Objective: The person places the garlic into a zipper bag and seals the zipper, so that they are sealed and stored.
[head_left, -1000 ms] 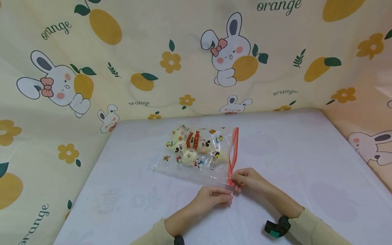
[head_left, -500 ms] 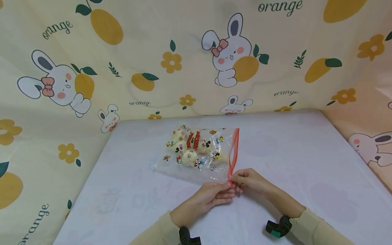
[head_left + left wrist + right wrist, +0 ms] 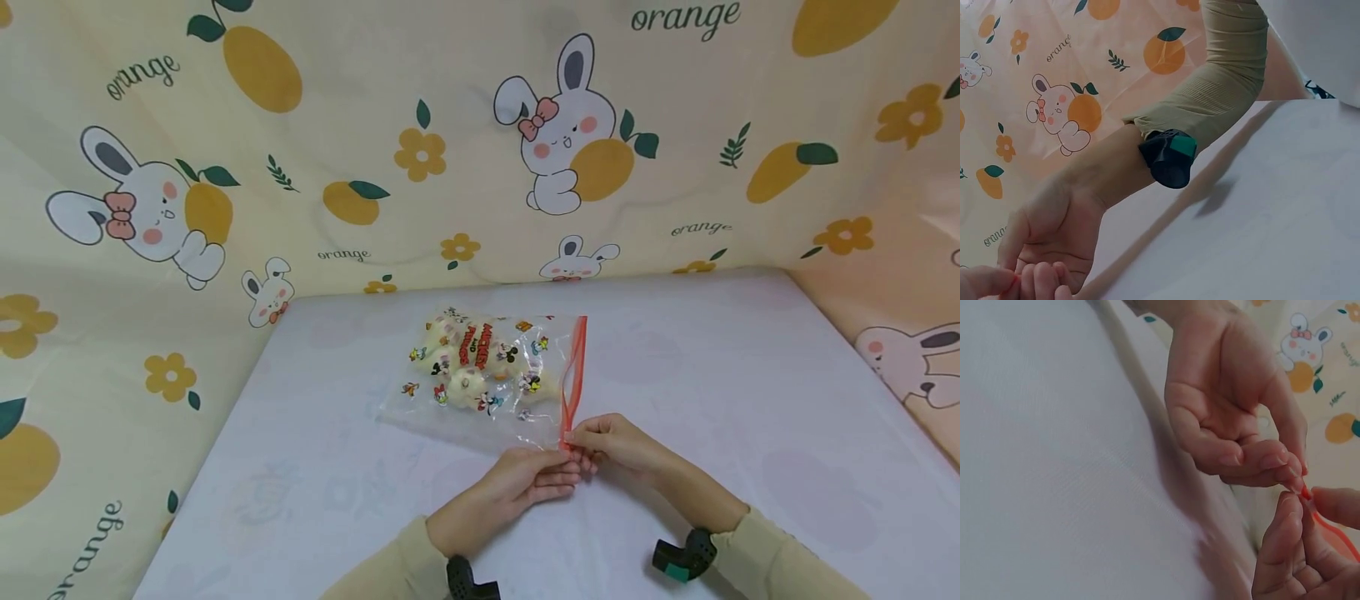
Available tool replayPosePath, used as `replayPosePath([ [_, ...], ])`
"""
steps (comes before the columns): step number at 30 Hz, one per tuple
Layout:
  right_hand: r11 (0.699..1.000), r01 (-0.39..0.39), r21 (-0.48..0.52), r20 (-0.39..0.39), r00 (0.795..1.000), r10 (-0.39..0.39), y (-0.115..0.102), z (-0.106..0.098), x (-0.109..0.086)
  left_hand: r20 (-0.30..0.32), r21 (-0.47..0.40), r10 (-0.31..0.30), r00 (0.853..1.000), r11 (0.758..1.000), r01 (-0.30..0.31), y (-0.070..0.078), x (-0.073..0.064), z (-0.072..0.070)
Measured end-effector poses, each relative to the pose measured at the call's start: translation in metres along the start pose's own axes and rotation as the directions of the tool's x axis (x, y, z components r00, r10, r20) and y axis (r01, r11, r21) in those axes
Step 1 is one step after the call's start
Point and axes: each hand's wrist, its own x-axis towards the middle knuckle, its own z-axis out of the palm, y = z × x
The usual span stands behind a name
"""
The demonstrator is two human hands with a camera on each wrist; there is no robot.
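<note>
A clear zip bag [image 3: 540,358] printed with cartoon figures lies on the table, with pale cream lumpy items inside. Along its right side runs a red zip edge [image 3: 578,354], its two sides parted in the middle. My left hand [image 3: 521,485] pinches the near end of that edge between thumb and fingers. Just right of it, my right hand [image 3: 618,446] pinches the same edge slightly farther up. In the right wrist view, the fingertips of the left hand [image 3: 1229,400] and right hand [image 3: 1297,562] almost meet at the red strip.
A white cloth covers the table [image 3: 712,375]. Behind and at the sides hangs a cream curtain [image 3: 465,100] with rabbits and oranges. A black device with a green patch [image 3: 678,562] is worn on the right wrist; another black one [image 3: 468,579] is on the left.
My left hand has moved up and slightly right from below the bag's corner and now pinches the end of the zip edge. The right hand and bag have stayed nearly still.
</note>
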Motion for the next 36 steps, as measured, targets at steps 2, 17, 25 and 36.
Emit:
replayPosePath([
  [2, 1.000, -0.005, 0.006, 0.000, 1.000, 0.005, 0.000, 0.000, 0.000, -0.002, -0.010, -0.001, 1.000, 1.000, 0.001, -0.001, 0.001, 0.001],
  [17, 0.999, -0.002, -0.036, -0.050, 0.999, 0.000, 0.002, -0.010, -0.001, -0.056, -0.104, 0.008, 0.998, 0.994, -0.014, -0.010, 0.012, 0.017],
  [25, 1.000, -0.017, -0.027, -0.056, 0.998, 0.015, 0.003, -0.015, -0.001, -0.074, -0.146, 0.000, 0.997, 0.989, -0.011, -0.009, 0.014, 0.025],
  [36, 0.999, -0.039, -0.021, -0.062, 0.997, 0.038, 0.003, -0.021, 0.002, -0.082, -0.142, -0.005, 0.997, 0.990, -0.007, -0.011, 0.017, 0.028],
])
